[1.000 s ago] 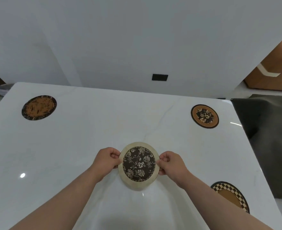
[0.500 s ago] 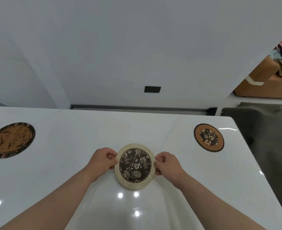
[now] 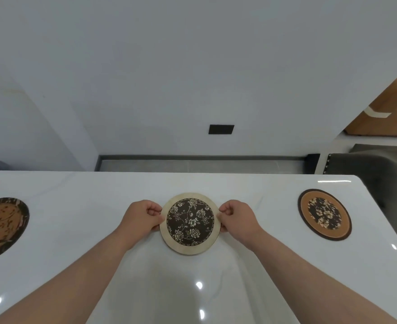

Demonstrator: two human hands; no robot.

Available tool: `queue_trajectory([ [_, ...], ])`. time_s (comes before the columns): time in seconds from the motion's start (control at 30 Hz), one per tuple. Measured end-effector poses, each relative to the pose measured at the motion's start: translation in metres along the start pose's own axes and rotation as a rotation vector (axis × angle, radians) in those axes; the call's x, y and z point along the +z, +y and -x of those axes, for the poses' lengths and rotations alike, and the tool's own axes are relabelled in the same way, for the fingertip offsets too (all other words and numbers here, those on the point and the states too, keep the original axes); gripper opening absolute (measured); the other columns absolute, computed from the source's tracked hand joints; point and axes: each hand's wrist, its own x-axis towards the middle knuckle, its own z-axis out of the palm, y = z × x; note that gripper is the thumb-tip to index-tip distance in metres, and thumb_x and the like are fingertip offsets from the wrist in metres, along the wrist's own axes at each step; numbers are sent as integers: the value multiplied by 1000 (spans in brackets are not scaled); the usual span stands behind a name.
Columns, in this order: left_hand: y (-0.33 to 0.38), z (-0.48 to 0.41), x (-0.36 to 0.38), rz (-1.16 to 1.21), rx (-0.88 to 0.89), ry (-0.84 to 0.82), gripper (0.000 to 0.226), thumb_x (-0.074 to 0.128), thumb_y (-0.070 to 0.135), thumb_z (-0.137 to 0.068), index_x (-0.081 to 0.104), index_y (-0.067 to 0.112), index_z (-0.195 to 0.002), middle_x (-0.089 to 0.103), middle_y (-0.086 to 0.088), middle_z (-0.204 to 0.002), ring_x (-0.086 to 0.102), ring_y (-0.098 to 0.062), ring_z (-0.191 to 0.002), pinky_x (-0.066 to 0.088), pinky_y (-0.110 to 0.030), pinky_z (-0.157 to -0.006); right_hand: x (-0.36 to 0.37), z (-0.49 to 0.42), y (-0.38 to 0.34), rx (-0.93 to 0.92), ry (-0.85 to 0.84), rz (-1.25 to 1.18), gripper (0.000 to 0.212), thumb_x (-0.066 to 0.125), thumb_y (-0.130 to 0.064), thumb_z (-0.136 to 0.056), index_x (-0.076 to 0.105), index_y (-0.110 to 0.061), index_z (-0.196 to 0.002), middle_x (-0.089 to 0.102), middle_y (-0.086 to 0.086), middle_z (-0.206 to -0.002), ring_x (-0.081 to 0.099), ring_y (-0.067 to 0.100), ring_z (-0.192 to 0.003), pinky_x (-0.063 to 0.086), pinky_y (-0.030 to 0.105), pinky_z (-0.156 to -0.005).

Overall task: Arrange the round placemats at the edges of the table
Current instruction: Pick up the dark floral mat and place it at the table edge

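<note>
The cream placemat (image 3: pixel 190 223) has moved nearer the far edge — left hand (image 3: pixel 141 217) and right hand (image 3: pixel 238 218) pinch its rim. It should go down flat, midway between the others.

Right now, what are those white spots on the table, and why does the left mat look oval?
Head view: the spots are glare on the glossy table, none on the floral placemat; same view, the wide lens stretches the brown placemat near the frame edge.

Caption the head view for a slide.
Left hand and right hand pinch cream-rimmed placemat between speckled mat and orange floral mat on white table.
</note>
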Motion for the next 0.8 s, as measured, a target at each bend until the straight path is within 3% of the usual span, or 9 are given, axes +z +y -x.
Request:
queue_trajectory([
  [0.13,-1,-13,3,-37,14,16,15,73,-4,-78,66,4,-88,64,-23,-86,65,-23,-72,59,-27,-59,6,-15,1,-23,-7,88,12,61,-4,-85,61,-15,-80,58,2,-70,59,18,-58,57,28,-57],
  [0.27,1,-23,7,-58,46,26,14,74,-3,-77,68,5,-87,67,-28,-90,66,-24,-70,57,-24,-57,8,-27,6,-41,33,149,13,62,-9,-82,62,-21,-77,64,1,-74,67,27,-72,59,42,-74],
  [0.47,-3,-21,10,-54,78,67,14,74,-1,-78,67,7,-87,67,-24,-85,63,-21,-63,54,-24,-57,17,-30,12,-36,53,96,9,61,-9,-83,64,-17,-80,65,1,-73,66,25,-67,59,44,-73],
  [0.57,-6,-13,12,-287,194,122,16,75,17,-79,68,11,-92,68,-6,-91,63,-24,-84,51,-25,-74,15,-25,17,-122,69,200,6,60,-16,-85,66,-15,-84,68,2,-78,64,23,-76,53,37,-75],
  [0.6,-10,-9,10,-493,278,150,30,76,31,-77,68,14,-101,66,-2,-104,59,-23,-100,47,-28,-88,12,-22,19,-189,69,291,12,61,-21,-85,67,-14,-93,68,3,-87,62,22,-84,49,33,-81],
  [0.67,-22,-3,5,-866,400,96,81,68,65,-67,52,22,-134,45,3,-145,33,-21,-138,23,-36,-116,7,-15,26,-318,19,554,59,64,-45,-81,56,-11,-128,59,4,-127,49,21,-122,36,30,-105],
  [0.73,-35,0,2,-1057,395,-13,116,50,84,-59,18,23,-152,6,4,-162,-3,-16,-149,-3,-38,-121,4,-9,37,-380,-83,778,105,56,-72,-71,22,-12,-151,22,1,-159,13,20,-149,8,35,-122],
  [0.8,-42,2,5,-1109,387,-21,122,41,89,-58,3,23,-153,-9,2,-162,-17,-13,-147,-12,-38,-119,7,-6,48,-400,-117,873,118,47,-81,-66,3,-15,-154,-1,1,-164,-9,16,-150,-9,34,-122],
])
